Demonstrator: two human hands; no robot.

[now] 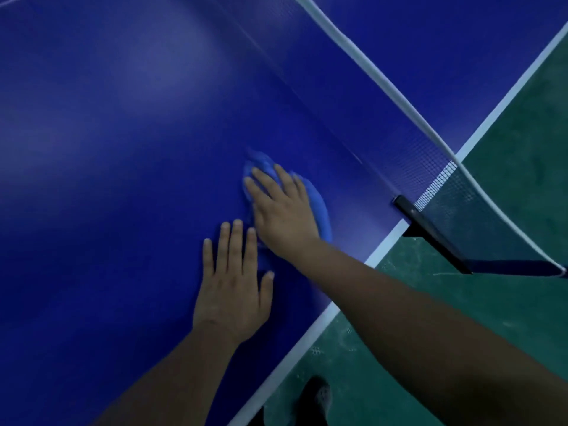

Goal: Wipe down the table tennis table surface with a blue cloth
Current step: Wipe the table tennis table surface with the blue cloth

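The blue table tennis table [123, 179] fills most of the view, with a white line along its side edge. A blue cloth [319, 207] lies flat on the surface near that edge, close to the net. My right hand [281, 210] presses flat on top of the cloth with fingers spread, covering most of it. My left hand [235, 287] rests palm down on the bare table just beside the cloth, fingers together, holding nothing.
The net [430, 167] with its white top band runs diagonally at the upper right, clamped by a black post [430, 232] at the table's edge. Green floor [461, 318] lies beyond the edge. A dark shoe [316, 401] shows at the bottom.
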